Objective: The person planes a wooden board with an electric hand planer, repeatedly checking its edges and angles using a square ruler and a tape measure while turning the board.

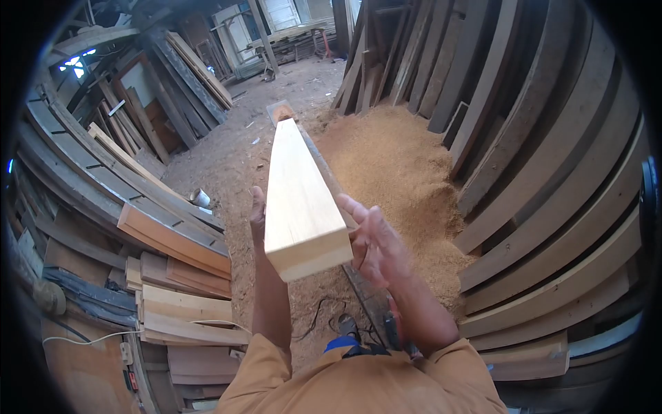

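Observation:
A thick, pale wooden beam [303, 196] is raised in front of me, its squared end [312, 255] close and its length pointing away. My left hand [258, 208] grips its left side with the thumb up along the edge; the other fingers are hidden by the wood. At the right side, near the close end, is my right hand [376, 241], slightly blurred, fingers stretched out and apart. Whether that hand touches the beam I cannot tell. Below the beam runs a long narrow board [362, 297], mostly covered, with a reddish-brown block [281, 111] at its far end.
Sawdust [386, 155] is heaped to the right of the beam. Long planks [545, 148] lean along the right wall. Stacked boards [186, 303] and a pale cable [93, 340] lie at left. A small can [200, 198] sits on the ground. Farther back stands a workbench [293, 32].

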Tool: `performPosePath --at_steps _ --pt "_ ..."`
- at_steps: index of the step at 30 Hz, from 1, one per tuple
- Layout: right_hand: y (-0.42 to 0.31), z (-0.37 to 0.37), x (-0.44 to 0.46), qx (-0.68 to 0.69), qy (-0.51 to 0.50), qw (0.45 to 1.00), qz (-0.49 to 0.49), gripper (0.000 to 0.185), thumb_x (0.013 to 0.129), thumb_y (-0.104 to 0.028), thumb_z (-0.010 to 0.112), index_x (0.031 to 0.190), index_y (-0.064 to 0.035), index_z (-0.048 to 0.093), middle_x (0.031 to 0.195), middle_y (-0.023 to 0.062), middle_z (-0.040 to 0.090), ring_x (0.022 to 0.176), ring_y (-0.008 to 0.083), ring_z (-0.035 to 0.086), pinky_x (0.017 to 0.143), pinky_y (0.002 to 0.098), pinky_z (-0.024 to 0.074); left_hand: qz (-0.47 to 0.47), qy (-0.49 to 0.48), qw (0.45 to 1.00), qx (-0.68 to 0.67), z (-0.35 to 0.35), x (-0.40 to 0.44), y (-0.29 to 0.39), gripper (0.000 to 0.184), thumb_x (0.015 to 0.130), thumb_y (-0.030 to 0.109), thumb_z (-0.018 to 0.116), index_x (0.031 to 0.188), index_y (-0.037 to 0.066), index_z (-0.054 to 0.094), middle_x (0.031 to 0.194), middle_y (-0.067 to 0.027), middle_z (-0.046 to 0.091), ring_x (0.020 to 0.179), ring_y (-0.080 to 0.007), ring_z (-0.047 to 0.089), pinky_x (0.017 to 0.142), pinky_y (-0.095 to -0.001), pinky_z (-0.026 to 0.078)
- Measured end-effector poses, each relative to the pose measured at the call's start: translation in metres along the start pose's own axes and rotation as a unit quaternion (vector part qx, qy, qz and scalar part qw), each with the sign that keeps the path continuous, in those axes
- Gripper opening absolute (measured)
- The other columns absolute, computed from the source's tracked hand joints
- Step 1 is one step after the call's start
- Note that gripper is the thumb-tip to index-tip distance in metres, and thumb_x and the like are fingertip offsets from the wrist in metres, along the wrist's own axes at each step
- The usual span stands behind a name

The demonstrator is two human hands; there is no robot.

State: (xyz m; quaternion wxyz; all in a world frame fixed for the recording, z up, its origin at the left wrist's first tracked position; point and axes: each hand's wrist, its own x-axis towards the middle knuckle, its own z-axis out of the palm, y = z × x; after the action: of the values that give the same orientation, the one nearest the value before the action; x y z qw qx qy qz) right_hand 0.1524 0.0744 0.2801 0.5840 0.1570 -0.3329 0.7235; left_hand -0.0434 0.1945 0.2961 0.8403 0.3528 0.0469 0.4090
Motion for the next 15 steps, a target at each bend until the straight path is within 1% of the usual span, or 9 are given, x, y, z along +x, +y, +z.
performPosePath --at_steps 1,2,3,5,7,9,12,13,15 --pt "0.001 0.008 -0.006 -0.125 0.166 0.978 0.021 0.097 0.104 -0.055 0.049 0.159 0.0113 0.005 0.153 0.0337 0.04 0.136 0.031 0.051 0.111 0.0359 0.0443 0.016 0.08 0.983 0.167 0.003 0.002 -0.01 0.083 0.103 0.061 0.04 0.149 -0.009 0.036 0.13 -0.0317 0.059 0.121 -0.0371 0.063 0.104 -0.0437 0.053" --pt "0.001 0.016 -0.011 -0.224 0.32 0.917 0.079 0.1 0.104 -0.062 0.044 0.161 0.0089 0.004 0.153 0.034 0.04 0.135 0.0321 0.052 0.11 0.0367 0.0451 0.019 0.114 0.98 0.164 -0.007 0.003 -0.033 0.081 0.101 0.056 0.042 0.148 -0.009 0.036 0.13 -0.0319 0.058 0.122 -0.0379 0.061 0.105 -0.0452 0.052" --pt "0.017 -0.015 -0.029 -0.254 0.366 0.892 0.073 0.094 0.103 -0.05 0.054 0.161 0.0072 0.009 0.153 0.0307 0.041 0.134 0.0305 0.053 0.11 0.0381 0.0453 0.02 0.152 0.975 0.16 -0.021 -0.002 -0.061 0.078 0.099 0.052 0.045 0.147 -0.009 0.035 0.131 -0.0322 0.056 0.123 -0.0388 0.06 0.107 -0.0467 0.05" --pt "0.008 -0.009 -0.065 -0.231 0.369 0.898 0.065 0.091 0.095 -0.035 0.062 0.161 0.0077 0.016 0.156 0.027 0.04 0.138 0.0291 0.05 0.112 0.0378 0.0432 -0.033 0.188 0.973 0.13 -0.021 -0.017 -0.104 0.08 0.092 0.048 0.049 0.147 -0.009 0.035 0.137 -0.0301 0.052 0.125 -0.0384 0.057 0.108 -0.0486 0.048" --pt "-0.001 -0.007 -0.11 -0.207 0.358 0.908 0.066 0.09 0.088 -0.023 0.063 0.16 0.008 0.02 0.158 0.0248 0.039 0.14 0.0294 0.048 0.115 0.0375 0.0404 -0.061 0.174 0.978 0.101 -0.025 -0.032 -0.145 0.083 0.088 0.049 0.052 0.147 -0.007 0.035 0.137 -0.0263 0.053 0.124 -0.0376 0.057 0.107 -0.0484 0.047" --pt "0.002 0.003 -0.144 -0.214 0.392 0.893 0.051 0.09 0.087 -0.021 0.065 0.16 0.0081 0.021 0.158 0.0236 0.04 0.14 0.0289 0.048 0.115 0.0364 0.0397 -0.02 0.162 0.985 0.057 -0.034 -0.049 -0.185 0.081 0.087 0.048 0.054 0.147 -0.005 0.039 0.134 -0.0239 0.056 0.123 -0.0375 0.058 0.108 -0.0493 0.046" --pt "0.004 0.03 -0.157 -0.267 0.414 0.868 0.065 0.088 0.089 -0.019 0.064 0.16 0.0079 0.021 0.157 0.0237 0.041 0.142 0.0301 0.047 0.115 0.0363 0.0392 -0.073 0.193 0.978 -0.026 -0.016 -0.078 -0.196 0.078 0.086 0.048 0.053 0.145 -0.003 0.043 0.134 -0.0227 0.059 0.123 -0.037 0.059 0.109 -0.0503 0.045" --pt "0.002 0.038 -0.151 -0.339 0.412 0.839 0.111 0.086 0.09 -0.02 0.064 0.16 0.0081 0.022 0.156 0.0242 0.042 0.142 0.0301 0.047 0.115 0.0364 0.0392 -0.068 0.197 0.976 -0.059 -0.018 -0.08 -0.2 0.076 0.087 0.047 0.052 0.144 -0.003 0.045 0.134 -0.0228 0.059 0.122 -0.0372 0.06 0.11 -0.0507 0.045" --pt "-0.01 0.051 -0.124 -0.479 0.392 0.761 0.194 0.083 0.091 -0.02 0.063 0.159 0.0085 0.025 0.155 0.0254 0.043 0.143 0.0301 0.046 0.115 0.0366 0.0391 -0.052 0.196 0.972 -0.122 -0.025 -0.075 -0.202 0.074 0.087 0.045 0.05 0.144 -0.003 0.047 0.134 -0.0231 0.06 0.121 -0.0375 0.061 0.111 -0.0515 0.045"
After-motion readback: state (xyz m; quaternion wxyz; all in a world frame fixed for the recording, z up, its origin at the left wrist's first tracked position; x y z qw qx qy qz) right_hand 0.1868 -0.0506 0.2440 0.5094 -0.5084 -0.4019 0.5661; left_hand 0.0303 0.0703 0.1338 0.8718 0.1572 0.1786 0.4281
